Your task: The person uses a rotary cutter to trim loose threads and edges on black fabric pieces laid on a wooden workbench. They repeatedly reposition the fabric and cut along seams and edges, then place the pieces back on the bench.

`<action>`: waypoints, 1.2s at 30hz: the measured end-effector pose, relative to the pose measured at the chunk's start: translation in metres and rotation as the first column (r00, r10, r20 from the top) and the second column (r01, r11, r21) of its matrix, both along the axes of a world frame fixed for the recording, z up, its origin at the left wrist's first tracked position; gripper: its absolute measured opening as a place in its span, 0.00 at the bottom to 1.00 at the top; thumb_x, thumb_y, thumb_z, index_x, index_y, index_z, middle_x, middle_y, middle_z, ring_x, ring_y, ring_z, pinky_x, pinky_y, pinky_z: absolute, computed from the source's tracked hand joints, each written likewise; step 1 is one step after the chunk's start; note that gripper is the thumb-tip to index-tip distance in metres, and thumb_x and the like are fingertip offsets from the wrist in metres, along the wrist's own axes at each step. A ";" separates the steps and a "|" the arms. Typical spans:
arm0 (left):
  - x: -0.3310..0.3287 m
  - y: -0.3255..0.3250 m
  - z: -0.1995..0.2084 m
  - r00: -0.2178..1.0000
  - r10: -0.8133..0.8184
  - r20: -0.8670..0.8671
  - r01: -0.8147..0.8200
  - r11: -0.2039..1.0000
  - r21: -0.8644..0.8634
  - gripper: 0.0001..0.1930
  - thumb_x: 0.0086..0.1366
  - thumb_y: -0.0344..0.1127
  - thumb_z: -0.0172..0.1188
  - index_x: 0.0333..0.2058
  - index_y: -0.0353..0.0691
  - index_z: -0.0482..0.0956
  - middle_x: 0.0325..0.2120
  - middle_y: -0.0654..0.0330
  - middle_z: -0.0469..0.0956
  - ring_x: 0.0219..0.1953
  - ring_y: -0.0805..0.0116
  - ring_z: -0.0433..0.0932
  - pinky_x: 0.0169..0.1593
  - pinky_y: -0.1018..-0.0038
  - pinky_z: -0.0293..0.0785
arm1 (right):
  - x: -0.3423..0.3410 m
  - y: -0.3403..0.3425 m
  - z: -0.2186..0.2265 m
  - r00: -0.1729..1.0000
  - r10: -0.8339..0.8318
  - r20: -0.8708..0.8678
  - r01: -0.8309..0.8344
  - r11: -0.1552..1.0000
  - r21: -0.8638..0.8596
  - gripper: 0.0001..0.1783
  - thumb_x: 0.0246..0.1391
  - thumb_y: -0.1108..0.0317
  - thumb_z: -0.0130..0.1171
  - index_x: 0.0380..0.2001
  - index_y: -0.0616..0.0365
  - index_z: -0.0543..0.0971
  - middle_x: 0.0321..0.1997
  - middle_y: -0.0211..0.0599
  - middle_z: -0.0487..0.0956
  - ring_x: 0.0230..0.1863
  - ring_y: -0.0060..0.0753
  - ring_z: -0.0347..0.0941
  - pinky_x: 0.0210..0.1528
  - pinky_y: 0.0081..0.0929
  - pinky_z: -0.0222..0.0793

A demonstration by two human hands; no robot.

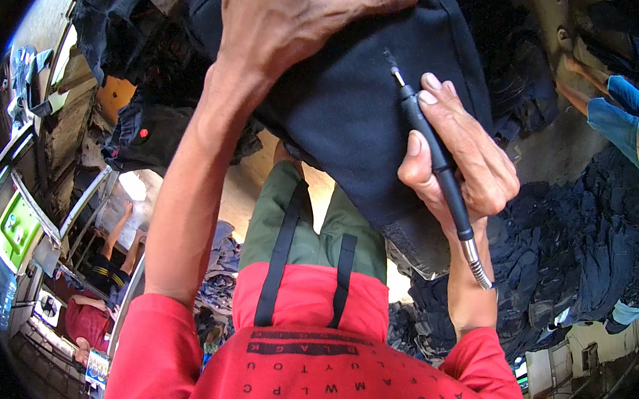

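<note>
A dark navy garment (350, 111) is spread out in front of me, its lower edge hanging above my knees. My left hand (282, 14) presses on its upper left part, fingers and thumb stretched wide. In my right hand (468, 155) is a black rotary tool handpiece (432, 133), held like a pen, with a ribbed metal neck at its rear end. Its thin metal tip meets the cloth, or nearly does, beside a small pale scuffed patch (390, 57). Whether the tip truly touches I cannot tell.
Heaps of dark clothes (551, 242) lie on the right, and more dark garments (146, 135) hang or lie at the left. A person in blue shorts (620, 112) is at the far right. Other people, one in dark red (88, 320), are at the lower left.
</note>
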State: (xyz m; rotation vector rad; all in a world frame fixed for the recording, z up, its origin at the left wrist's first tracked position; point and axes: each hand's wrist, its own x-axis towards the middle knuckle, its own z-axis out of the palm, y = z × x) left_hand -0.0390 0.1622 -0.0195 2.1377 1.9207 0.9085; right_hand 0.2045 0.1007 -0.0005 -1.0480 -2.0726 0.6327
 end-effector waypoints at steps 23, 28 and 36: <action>0.000 -0.002 -0.002 1.000 0.020 0.018 -0.020 1.000 -0.015 0.22 0.51 0.52 0.84 0.42 0.49 0.94 0.59 0.55 0.82 0.66 0.53 0.73 0.72 0.55 0.63 | -0.006 0.019 -0.003 0.999 0.032 0.015 -0.032 0.999 0.015 0.16 0.57 0.76 0.70 0.47 0.73 0.89 0.47 0.58 0.91 0.55 0.54 0.90 0.65 0.48 0.83; 0.001 -0.001 -0.002 0.999 0.017 0.047 -0.018 1.000 0.008 0.22 0.51 0.52 0.84 0.42 0.49 0.94 0.59 0.55 0.82 0.65 0.53 0.73 0.72 0.55 0.63 | -0.006 0.018 -0.004 1.000 -0.021 0.018 0.021 0.999 0.027 0.17 0.56 0.77 0.70 0.49 0.73 0.89 0.48 0.58 0.91 0.55 0.54 0.90 0.64 0.48 0.83; 0.001 -0.003 -0.001 0.999 0.034 -0.016 -0.035 0.999 -0.025 0.22 0.50 0.52 0.85 0.42 0.49 0.94 0.60 0.55 0.82 0.66 0.53 0.73 0.72 0.56 0.63 | -0.006 0.017 -0.004 0.997 -0.066 0.033 0.064 0.997 0.037 0.18 0.55 0.78 0.70 0.49 0.72 0.89 0.49 0.58 0.90 0.55 0.53 0.90 0.65 0.46 0.83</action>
